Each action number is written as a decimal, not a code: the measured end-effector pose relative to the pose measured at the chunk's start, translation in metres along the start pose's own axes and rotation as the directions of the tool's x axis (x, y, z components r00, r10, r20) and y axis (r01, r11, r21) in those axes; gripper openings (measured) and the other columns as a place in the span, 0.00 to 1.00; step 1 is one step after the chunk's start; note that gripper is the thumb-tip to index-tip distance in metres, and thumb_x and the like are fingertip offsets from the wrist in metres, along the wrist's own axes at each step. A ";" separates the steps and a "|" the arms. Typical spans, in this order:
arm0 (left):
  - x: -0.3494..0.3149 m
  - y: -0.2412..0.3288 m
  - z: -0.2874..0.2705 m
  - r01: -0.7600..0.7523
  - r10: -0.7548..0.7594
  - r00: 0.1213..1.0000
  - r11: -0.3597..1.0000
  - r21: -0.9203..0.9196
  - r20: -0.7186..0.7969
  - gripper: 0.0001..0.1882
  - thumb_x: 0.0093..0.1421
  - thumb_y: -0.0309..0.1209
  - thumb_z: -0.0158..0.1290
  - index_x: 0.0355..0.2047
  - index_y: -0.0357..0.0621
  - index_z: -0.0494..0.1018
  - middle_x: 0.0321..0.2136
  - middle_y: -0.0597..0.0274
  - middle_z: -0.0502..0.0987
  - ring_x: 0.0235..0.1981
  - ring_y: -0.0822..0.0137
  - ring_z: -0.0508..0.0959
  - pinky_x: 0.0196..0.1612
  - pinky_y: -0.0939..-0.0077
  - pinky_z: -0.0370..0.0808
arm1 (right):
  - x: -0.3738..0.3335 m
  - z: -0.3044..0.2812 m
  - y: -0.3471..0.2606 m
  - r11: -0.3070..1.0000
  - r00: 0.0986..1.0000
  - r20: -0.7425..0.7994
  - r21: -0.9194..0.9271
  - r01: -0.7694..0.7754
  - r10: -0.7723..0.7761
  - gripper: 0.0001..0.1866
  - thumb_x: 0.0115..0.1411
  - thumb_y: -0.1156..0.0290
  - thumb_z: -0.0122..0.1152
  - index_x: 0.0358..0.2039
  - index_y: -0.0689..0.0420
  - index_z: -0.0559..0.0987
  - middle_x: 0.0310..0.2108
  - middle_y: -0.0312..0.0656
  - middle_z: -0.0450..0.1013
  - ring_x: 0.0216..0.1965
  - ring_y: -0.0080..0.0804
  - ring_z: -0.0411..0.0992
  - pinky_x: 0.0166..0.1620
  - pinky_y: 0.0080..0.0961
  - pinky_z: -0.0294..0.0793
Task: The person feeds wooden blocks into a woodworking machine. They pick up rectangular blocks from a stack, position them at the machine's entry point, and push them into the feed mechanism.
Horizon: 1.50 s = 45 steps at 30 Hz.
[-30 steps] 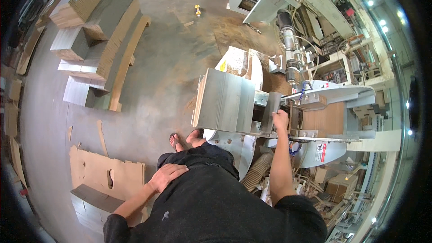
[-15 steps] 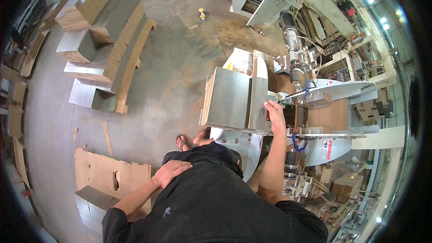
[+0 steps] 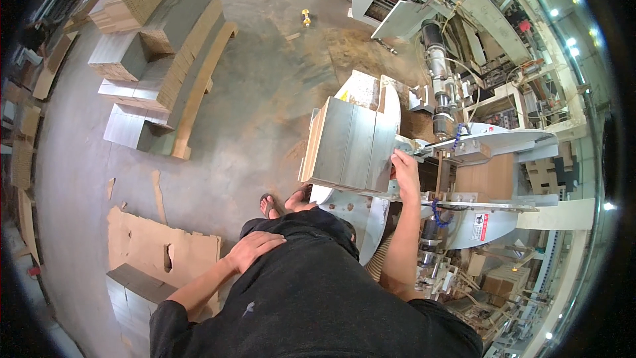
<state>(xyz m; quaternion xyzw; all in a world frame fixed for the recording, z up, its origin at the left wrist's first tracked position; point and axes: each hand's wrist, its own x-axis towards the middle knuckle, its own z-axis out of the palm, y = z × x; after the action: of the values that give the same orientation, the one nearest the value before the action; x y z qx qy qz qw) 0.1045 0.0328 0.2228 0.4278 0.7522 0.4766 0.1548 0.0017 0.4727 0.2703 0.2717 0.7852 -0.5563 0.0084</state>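
A stack of grey-faced boards [image 3: 354,146] with pale brown edges sits on the white machine's feed end in front of me, to the right. My right hand [image 3: 405,174] is at the stack's right side, its fingers bent against the rightmost grey board [image 3: 382,152]. Part of those fingers is hidden by the board's edge. This board lies flush beside the others. My left hand [image 3: 258,250] rests flat on my black clothing, with fingers stretched out and nothing in them.
Stacked grey boards [image 3: 159,59] stand on a wooden pallet [image 3: 205,93] at the far left. A torn cardboard sheet [image 3: 146,238] lies at the lower left, partly under grey boards [image 3: 136,285]. Machine arms and motors [image 3: 437,73] fill the right. A yellow object [image 3: 306,18] lies on the far floor.
The rightmost board has shifted left against the stack, closing the gap between them. My right hand stays at its side. The view has turned slightly, and my left hand remains resting.
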 end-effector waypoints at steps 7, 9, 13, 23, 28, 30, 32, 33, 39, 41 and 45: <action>0.003 0.000 0.000 -0.022 0.021 1.000 1.000 0.008 0.016 0.28 0.57 0.42 0.45 0.55 0.42 0.66 0.53 0.52 0.71 0.53 0.52 0.72 0.55 0.59 0.67 | -0.001 -0.015 0.021 0.966 0.998 -0.047 0.259 -0.015 0.029 0.17 0.65 0.70 0.50 0.52 0.58 0.75 0.31 0.32 0.76 0.26 0.18 0.71 0.24 0.18 0.67; 0.002 0.000 0.000 -0.028 0.028 1.000 1.000 0.011 0.010 0.27 0.57 0.42 0.45 0.55 0.42 0.66 0.53 0.52 0.71 0.53 0.52 0.72 0.55 0.59 0.67 | -0.001 -0.015 0.029 0.976 0.995 -0.046 0.208 -0.072 0.084 0.17 0.65 0.69 0.49 0.53 0.57 0.75 0.32 0.32 0.75 0.25 0.18 0.71 0.25 0.18 0.67; 0.004 0.001 0.000 -0.042 0.041 0.999 0.999 0.020 0.015 0.28 0.57 0.42 0.46 0.55 0.41 0.66 0.53 0.51 0.71 0.52 0.51 0.72 0.54 0.59 0.68 | -0.002 -0.011 0.070 0.973 0.984 -0.026 0.152 -0.172 0.178 0.16 0.65 0.67 0.50 0.50 0.58 0.75 0.31 0.33 0.76 0.24 0.19 0.71 0.24 0.19 0.68; 0.008 -0.002 0.005 -0.060 0.061 0.997 0.998 -0.013 0.038 0.28 0.56 0.42 0.46 0.54 0.39 0.67 0.53 0.49 0.71 0.52 0.49 0.72 0.53 0.59 0.69 | -0.028 -0.007 0.118 0.933 0.936 -0.055 0.114 -0.340 0.348 0.21 0.62 0.62 0.55 0.54 0.58 0.72 0.39 0.39 0.75 0.28 0.24 0.73 0.26 0.20 0.67; 0.018 0.001 0.001 -0.066 0.064 0.995 0.997 0.025 0.077 0.27 0.56 0.41 0.47 0.53 0.38 0.68 0.51 0.47 0.72 0.50 0.48 0.73 0.51 0.59 0.70 | -0.016 -0.021 0.123 0.981 0.964 -0.235 -0.119 -0.156 0.125 0.20 0.57 0.69 0.61 0.49 0.65 0.76 0.31 0.43 0.76 0.25 0.26 0.72 0.29 0.24 0.71; 0.019 0.000 0.001 -0.072 0.067 0.994 0.996 0.046 0.087 0.27 0.56 0.40 0.47 0.53 0.38 0.68 0.50 0.46 0.72 0.50 0.48 0.74 0.51 0.58 0.70 | -0.014 -0.026 0.121 0.979 0.949 -0.273 -0.088 -0.186 0.156 0.22 0.54 0.67 0.62 0.48 0.64 0.77 0.33 0.49 0.78 0.32 0.34 0.76 0.38 0.29 0.73; 0.020 -0.003 0.004 -0.061 0.055 0.993 0.997 0.056 0.100 0.26 0.57 0.39 0.46 0.52 0.37 0.68 0.51 0.46 0.72 0.50 0.48 0.74 0.51 0.58 0.70 | -0.009 -0.029 0.131 0.973 0.941 -0.337 -0.208 -0.096 0.021 0.22 0.54 0.66 0.63 0.47 0.63 0.77 0.34 0.50 0.78 0.35 0.41 0.77 0.41 0.31 0.73; 0.020 -0.003 0.005 -0.063 0.057 0.992 0.996 0.057 0.113 0.26 0.57 0.39 0.46 0.52 0.37 0.68 0.51 0.46 0.72 0.50 0.48 0.74 0.51 0.58 0.70 | -0.009 -0.031 0.127 0.972 0.942 -0.329 -0.191 -0.139 0.070 0.22 0.54 0.64 0.64 0.47 0.62 0.77 0.36 0.50 0.78 0.40 0.45 0.76 0.44 0.34 0.72; 0.030 0.002 0.006 -0.047 0.041 0.994 0.997 0.055 0.105 0.23 0.59 0.37 0.45 0.52 0.37 0.67 0.51 0.47 0.72 0.50 0.49 0.74 0.51 0.59 0.71 | -0.001 -0.047 0.119 0.961 0.927 -0.375 -0.258 -0.095 -0.009 0.22 0.55 0.63 0.64 0.48 0.60 0.77 0.39 0.48 0.78 0.43 0.44 0.75 0.48 0.36 0.71; 0.031 0.003 0.007 -0.070 0.064 0.994 0.995 0.066 0.091 0.23 0.59 0.37 0.45 0.52 0.37 0.67 0.51 0.47 0.72 0.50 0.49 0.74 0.50 0.59 0.71 | 0.002 -0.050 0.108 0.958 0.911 -0.412 -0.269 -0.102 -0.018 0.21 0.55 0.64 0.64 0.47 0.62 0.77 0.40 0.49 0.77 0.43 0.45 0.75 0.48 0.35 0.71; 0.033 0.001 0.009 -0.064 0.057 0.993 0.996 0.068 0.099 0.23 0.59 0.37 0.45 0.52 0.37 0.68 0.50 0.47 0.72 0.49 0.49 0.74 0.50 0.59 0.72 | 0.015 -0.069 0.112 0.960 0.869 -0.487 -0.274 -0.060 -0.085 0.20 0.54 0.64 0.63 0.44 0.63 0.78 0.39 0.49 0.77 0.43 0.44 0.75 0.48 0.35 0.72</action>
<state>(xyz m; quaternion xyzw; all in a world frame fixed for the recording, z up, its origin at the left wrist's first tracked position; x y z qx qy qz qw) 0.0915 0.0641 0.2249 0.4783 0.7470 0.4327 0.1613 0.0583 0.5660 0.1943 0.3958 0.8335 -0.3515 -0.1580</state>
